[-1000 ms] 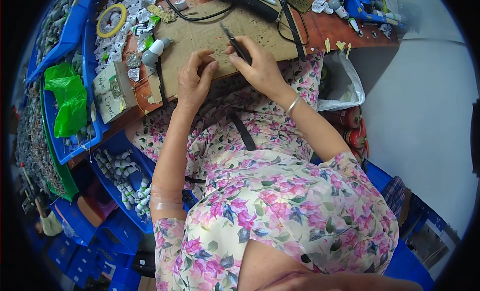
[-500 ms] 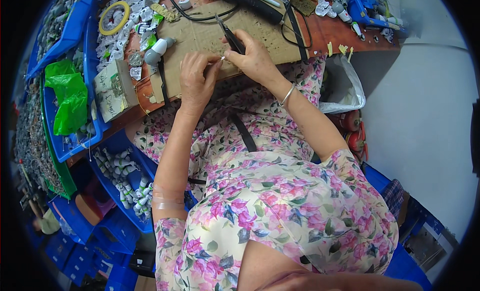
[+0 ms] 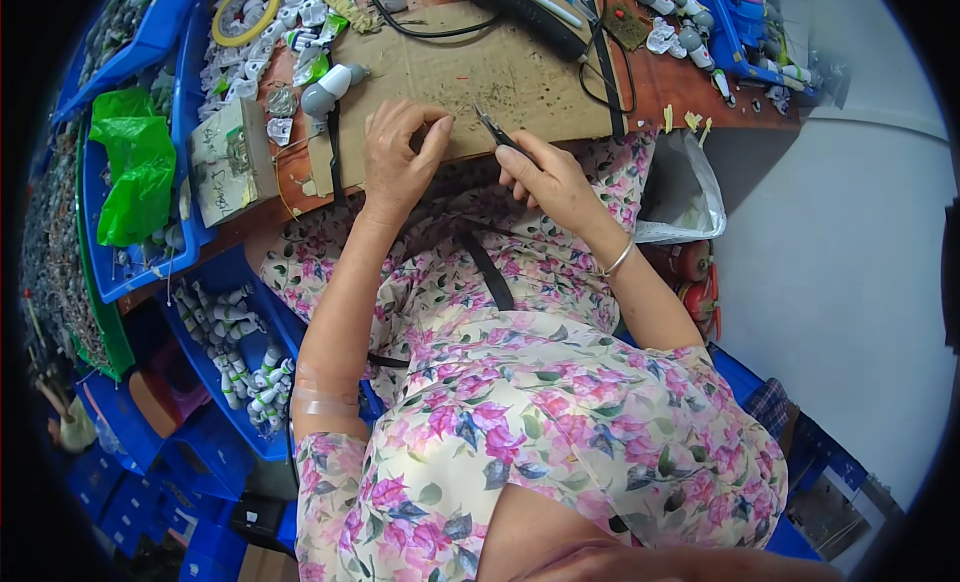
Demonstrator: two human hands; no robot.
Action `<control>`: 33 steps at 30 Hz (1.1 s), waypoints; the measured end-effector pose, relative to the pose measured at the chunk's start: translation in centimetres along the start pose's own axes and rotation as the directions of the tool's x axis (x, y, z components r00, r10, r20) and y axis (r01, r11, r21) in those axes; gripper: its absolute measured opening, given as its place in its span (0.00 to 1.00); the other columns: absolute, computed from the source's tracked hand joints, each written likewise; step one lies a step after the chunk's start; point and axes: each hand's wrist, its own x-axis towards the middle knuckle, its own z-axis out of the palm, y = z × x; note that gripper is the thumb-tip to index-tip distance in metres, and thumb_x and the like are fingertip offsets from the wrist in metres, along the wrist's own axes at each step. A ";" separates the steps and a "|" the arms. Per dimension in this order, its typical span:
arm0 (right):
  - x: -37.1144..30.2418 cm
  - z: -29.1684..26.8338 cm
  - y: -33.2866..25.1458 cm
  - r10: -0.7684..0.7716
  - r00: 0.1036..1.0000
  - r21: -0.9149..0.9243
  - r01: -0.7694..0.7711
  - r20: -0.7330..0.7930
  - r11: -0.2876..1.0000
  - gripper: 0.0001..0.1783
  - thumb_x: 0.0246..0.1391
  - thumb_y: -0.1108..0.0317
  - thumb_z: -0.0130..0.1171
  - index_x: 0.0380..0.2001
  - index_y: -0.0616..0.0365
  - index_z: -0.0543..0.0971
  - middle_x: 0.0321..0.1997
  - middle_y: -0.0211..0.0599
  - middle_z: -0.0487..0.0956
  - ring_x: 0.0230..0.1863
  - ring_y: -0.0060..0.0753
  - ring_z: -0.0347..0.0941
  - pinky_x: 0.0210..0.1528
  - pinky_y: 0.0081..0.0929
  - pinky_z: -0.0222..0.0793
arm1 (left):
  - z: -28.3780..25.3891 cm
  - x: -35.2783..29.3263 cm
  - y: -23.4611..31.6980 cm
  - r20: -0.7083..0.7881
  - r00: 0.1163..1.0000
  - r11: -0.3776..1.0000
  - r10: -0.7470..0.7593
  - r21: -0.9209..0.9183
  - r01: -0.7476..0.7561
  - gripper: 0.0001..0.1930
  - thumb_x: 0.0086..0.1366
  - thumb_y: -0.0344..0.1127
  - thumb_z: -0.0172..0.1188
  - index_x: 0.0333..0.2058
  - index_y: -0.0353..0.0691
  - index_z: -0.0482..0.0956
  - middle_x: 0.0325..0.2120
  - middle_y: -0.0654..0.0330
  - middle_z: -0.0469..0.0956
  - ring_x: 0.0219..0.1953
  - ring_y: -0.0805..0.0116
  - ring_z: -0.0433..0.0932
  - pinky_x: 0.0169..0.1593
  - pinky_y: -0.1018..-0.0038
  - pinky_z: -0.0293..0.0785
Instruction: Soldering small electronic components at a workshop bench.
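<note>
My right hand [image 3: 553, 190] grips small black-handled pliers [image 3: 497, 131], whose narrow metal tips point up and left over the front of the cardboard sheet [image 3: 420, 67]. To the left, my left hand [image 3: 398, 160] is held over the cardboard's front edge, fingers curled and thumb close to the index finger. Whatever it may hold is hidden. A gap separates the plier tips from the left hand. On the sheet, beyond the tips, lies a tiny red piece [image 3: 462, 79]. A grey-and-white bulb-shaped part [image 3: 333, 90] rests left of the sheet.
White plastic parts and a yellow tape roll [image 3: 246, 14] lie at the back left. Beside them stands a small box [image 3: 233, 162], near a blue bin [image 3: 150, 272] with a green bag. A black rod-shaped tool [image 3: 520, 17] with a cable lies behind; a plastic bag [image 3: 690, 187] hangs right.
My right hand has drawn away from the left, moving right and toward me, and now holds the pliers with tips toward the left hand. A small white piece at my fingers is no longer visible.
</note>
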 end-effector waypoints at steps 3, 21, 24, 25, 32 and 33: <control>-0.1 0.0 0.6 -0.010 1.000 -0.064 0.010 0.001 0.998 0.28 0.67 0.44 0.51 0.49 0.61 0.77 0.30 0.28 0.78 0.27 0.16 0.72 0.27 0.17 0.68 | -0.2 0.0 -0.2 0.033 0.999 1.000 0.004 -0.013 -0.004 0.06 0.62 0.36 0.63 0.30 0.41 0.81 0.24 0.63 0.75 0.32 0.63 0.73 0.41 0.67 0.63; 0.3 -0.1 0.9 -0.059 0.998 -0.141 0.062 0.024 0.988 0.26 0.66 0.47 0.53 0.50 0.60 0.79 0.28 0.29 0.79 0.27 0.18 0.73 0.28 0.19 0.67 | -0.5 0.0 -0.4 0.092 0.996 0.998 0.019 -0.055 -0.014 0.08 0.64 0.38 0.61 0.32 0.39 0.80 0.26 0.60 0.75 0.33 0.59 0.73 0.42 0.66 0.63; 0.3 0.0 0.4 -0.052 0.998 -0.146 0.054 0.021 0.988 0.26 0.66 0.47 0.53 0.49 0.61 0.79 0.28 0.29 0.79 0.26 0.18 0.73 0.29 0.20 0.67 | -0.6 0.0 -0.4 0.094 0.995 0.998 0.021 -0.056 -0.015 0.08 0.64 0.38 0.60 0.32 0.39 0.80 0.26 0.59 0.75 0.34 0.58 0.73 0.42 0.66 0.63; 0.2 0.0 0.2 -0.035 0.999 -0.156 0.038 0.018 0.987 0.25 0.66 0.48 0.53 0.49 0.61 0.79 0.27 0.29 0.79 0.26 0.19 0.72 0.29 0.20 0.67 | -0.6 0.0 -0.4 0.092 0.996 0.998 0.023 -0.059 -0.017 0.08 0.64 0.38 0.60 0.32 0.39 0.80 0.26 0.59 0.75 0.34 0.58 0.73 0.42 0.65 0.64; 0.3 0.1 0.6 -0.101 0.995 -0.147 0.099 -0.008 0.984 0.24 0.65 0.49 0.55 0.47 0.61 0.80 0.25 0.29 0.78 0.26 0.19 0.72 0.29 0.21 0.66 | -0.6 0.0 -0.3 0.093 0.996 0.998 0.019 -0.062 -0.014 0.08 0.64 0.38 0.60 0.32 0.39 0.80 0.26 0.59 0.75 0.34 0.58 0.74 0.42 0.66 0.64; 0.3 0.1 0.6 -0.097 0.995 -0.143 0.095 -0.007 0.985 0.24 0.65 0.49 0.55 0.47 0.61 0.80 0.25 0.29 0.78 0.26 0.19 0.72 0.29 0.21 0.66 | -0.6 -0.1 -0.3 0.094 0.995 0.998 0.016 -0.060 -0.011 0.08 0.64 0.37 0.60 0.32 0.39 0.80 0.26 0.59 0.75 0.34 0.58 0.74 0.42 0.66 0.64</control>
